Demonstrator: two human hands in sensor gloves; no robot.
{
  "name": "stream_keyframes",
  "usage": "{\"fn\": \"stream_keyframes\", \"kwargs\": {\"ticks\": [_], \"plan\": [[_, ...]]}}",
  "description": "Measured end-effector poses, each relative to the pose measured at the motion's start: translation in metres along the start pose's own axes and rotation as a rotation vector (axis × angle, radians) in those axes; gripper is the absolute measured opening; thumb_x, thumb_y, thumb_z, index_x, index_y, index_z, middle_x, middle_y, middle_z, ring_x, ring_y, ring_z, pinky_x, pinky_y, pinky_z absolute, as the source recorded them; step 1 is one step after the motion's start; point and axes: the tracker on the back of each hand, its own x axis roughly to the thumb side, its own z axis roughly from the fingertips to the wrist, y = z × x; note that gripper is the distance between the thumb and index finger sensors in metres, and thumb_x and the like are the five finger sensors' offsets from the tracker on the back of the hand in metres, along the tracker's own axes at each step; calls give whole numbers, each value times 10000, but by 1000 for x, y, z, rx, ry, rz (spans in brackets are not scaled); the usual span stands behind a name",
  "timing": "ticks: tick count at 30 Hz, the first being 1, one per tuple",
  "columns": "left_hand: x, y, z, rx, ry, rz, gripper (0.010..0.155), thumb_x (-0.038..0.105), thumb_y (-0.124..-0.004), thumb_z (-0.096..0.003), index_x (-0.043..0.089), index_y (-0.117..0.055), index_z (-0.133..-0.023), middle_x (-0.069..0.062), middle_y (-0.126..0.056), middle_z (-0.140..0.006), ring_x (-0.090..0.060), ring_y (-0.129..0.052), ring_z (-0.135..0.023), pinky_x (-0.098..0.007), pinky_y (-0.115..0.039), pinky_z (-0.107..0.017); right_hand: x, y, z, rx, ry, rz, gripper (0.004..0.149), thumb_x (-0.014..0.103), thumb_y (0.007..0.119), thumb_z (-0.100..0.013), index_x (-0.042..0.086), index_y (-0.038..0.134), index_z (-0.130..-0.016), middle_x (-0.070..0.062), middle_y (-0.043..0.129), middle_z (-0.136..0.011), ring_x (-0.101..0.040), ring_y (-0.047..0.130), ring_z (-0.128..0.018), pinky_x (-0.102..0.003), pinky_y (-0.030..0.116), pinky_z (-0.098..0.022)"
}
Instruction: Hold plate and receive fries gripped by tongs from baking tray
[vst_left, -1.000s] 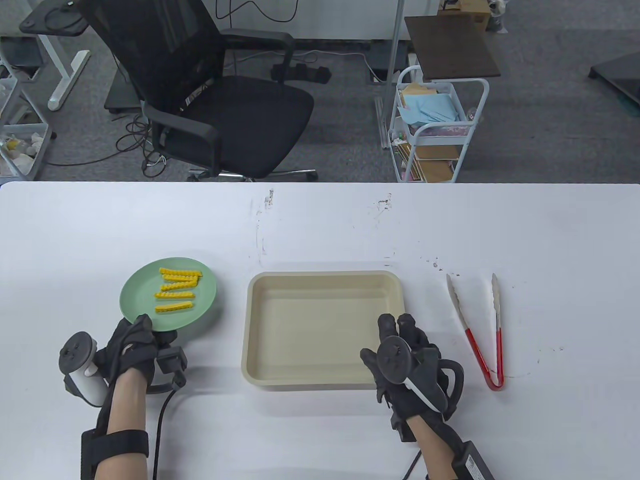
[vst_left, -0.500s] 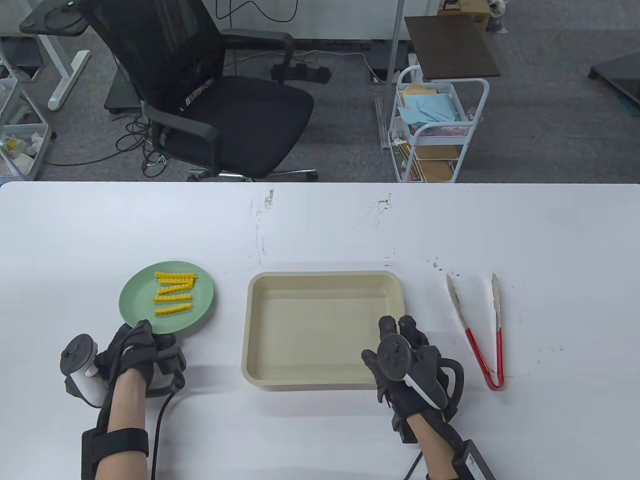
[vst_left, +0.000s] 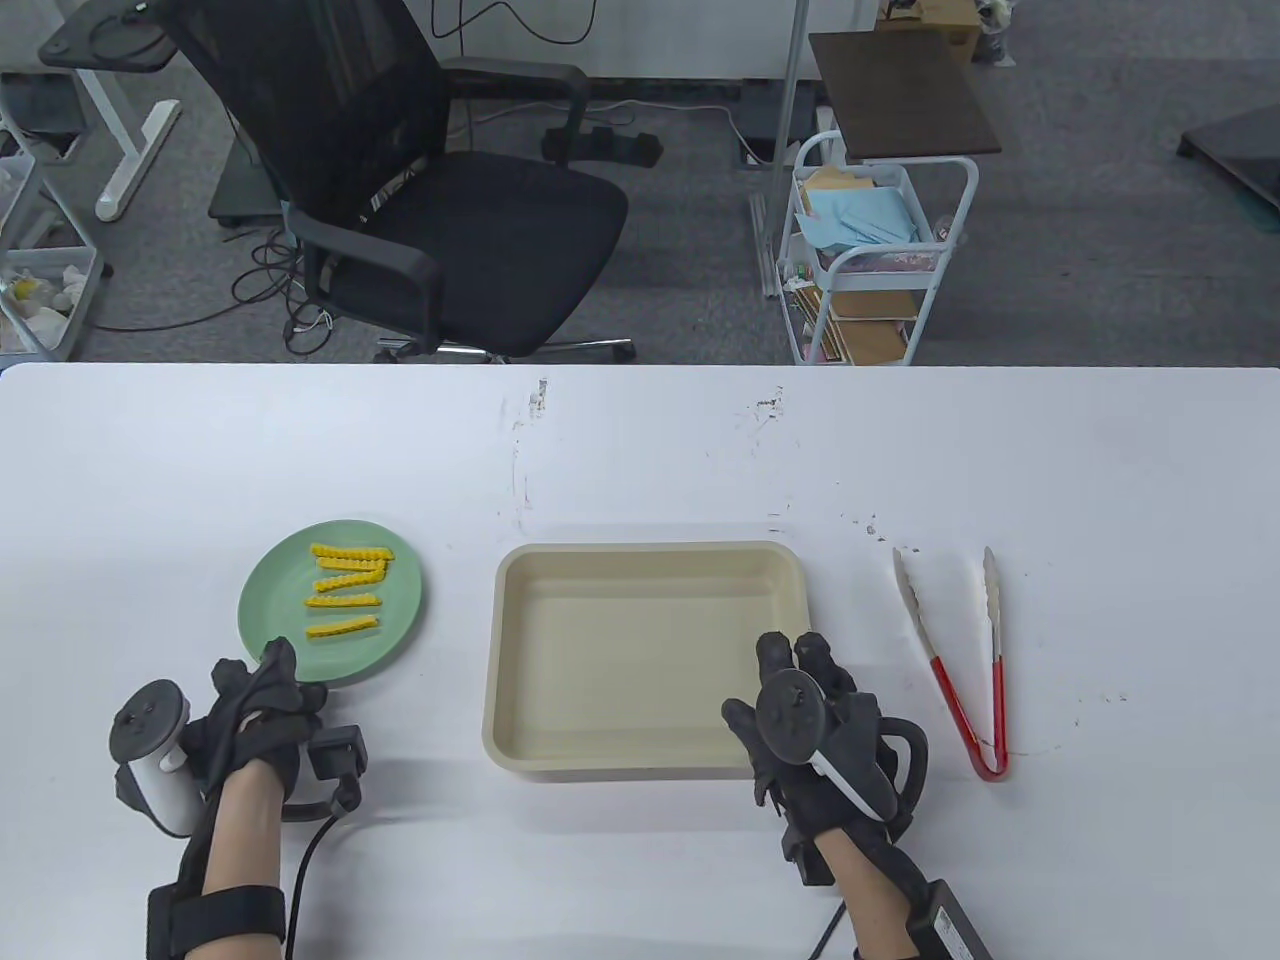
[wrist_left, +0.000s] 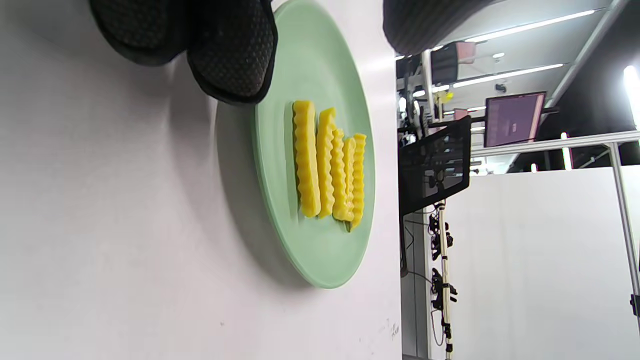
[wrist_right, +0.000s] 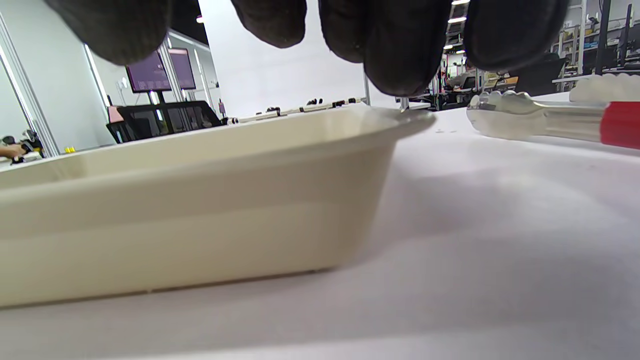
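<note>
A green plate (vst_left: 400, 600) lies on the table at the left with several yellow crinkle fries (vst_left: 345, 590) in a row on it. My left hand (vst_left: 275, 675) is at the plate's near rim with fingers spread, gripping nothing. In the left wrist view the fingertips (wrist_left: 232, 55) hover at the rim of the plate (wrist_left: 325, 65), beside the fries (wrist_left: 330, 165). The cream baking tray (vst_left: 640, 549) is bare inside. My right hand (vst_left: 800, 665) rests at its near right corner, holding nothing. The red-handled tongs (vst_left: 955, 690) lie on the table, right of that hand.
The right wrist view shows the tray's outer wall (wrist_right: 200, 200) close by and the tongs' metal tips (wrist_right: 540, 120) beyond. An office chair (vst_left: 440, 200) and a white trolley (vst_left: 870, 260) stand past the table's far edge.
My left hand has let go of the plate and drawn back toward the near edge, fingers spreading. The plate has settled slightly left and nearer. The right hand and tongs have not moved.
</note>
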Motion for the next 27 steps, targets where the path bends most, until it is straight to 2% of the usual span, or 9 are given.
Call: {"fn": "stream_keyframes", "kwargs": {"ticks": [3,7,9,11,12,14,20,24,27], "plan": [[14,-7,11,-31,-90,-63,822,424,-556,-636,-12,18,-1032,-262,-85,-1048,-374,-693,-831,-581,-603,-583,1,-2,1,-21,-8,-7,748,605,667,-427,214,474,-1035,-168,467,-1039,-433,725,-868,-658,626,-574],[39,-29,30,-122,-256,-140,809,458,-557,-637,-1,-41,-1059,-257,-167,-1075,-372,-730,-823,-588,-618,-583,2,-2,2,-19,-13,-5,749,606,666,-427,212,474,-1035,-168,466,-1040,-433,726,-867,-658,626,-573],[55,-50,44,-222,-390,-182,784,461,-561,-634,8,-102,-1080,-247,-230,-1087,-373,-753,-814,-594,-628,-580,1,-6,4,-28,-13,-18,750,607,665,-427,213,472,-1036,-168,465,-1041,-433,725,-869,-658,625,-574],[65,-70,56,-334,-459,-225,731,436,-545,-636,28,-148,-1094,-220,-272,-1104,-386,-750,-827,-608,-615,-592,1,-10,6,-45,-13,-39,750,605,667,-427,215,472,-1036,-168,467,-1040,-436,726,-867,-660,624,-574],[68,-80,63,-387,-484,-261,731,423,-531,-637,31,-119,-1097,-216,-250,-1109,-396,-730,-847,-617,-599,-604,0,-12,7,-50,-14,-48,751,605,668,-426,212,476,-1036,-169,469,-1040,-436,726,-867,-660,624,-573],[73,-101,80,-435,-575,-367,694,405,-524,-636,52,-157,-1107,-193,-262,-1125,-413,-707,-874,-636,-571,-621,-1,-15,7,-55,-16,-55,751,604,669,-427,211,474,-1037,-170,464,-1041,-440,705,-882,-663,617,-578],[70,-150,125,-485,-835,-729,725,489,-554,-631,102,-206,-1135,-144,-295,-1165,-454,-586,-993,-707,-475,-666,-6,-16,6,-75,-6,-20,754,600,674,-427,222,455,-1042,-135,427,-1061,-457,574,-954,-687,553,-607],[62,-169,136,-456,-942,-904,777,576,-567,-615,138,-210,-1149,-119,-268,-1190,-465,-450,-1067,-720,-384,-700,-8,-9,2,-44,-25,27,677,531,626,-457,265,422,-1045,-87,360,-1087,-457,443,-1011,-719,468,-631],[52,-174,131,-407,-987,-993,805,633,-553,-596,179,-196,-1158,-83,-239,-1219,-431,-330,-1132,-735,-322,-723,-9,-3,0,-28,-40,73,682,552,571,-452,294,368,-1050,-76,295,-1099,-441,346,-1038,-734,409,-644]]}}
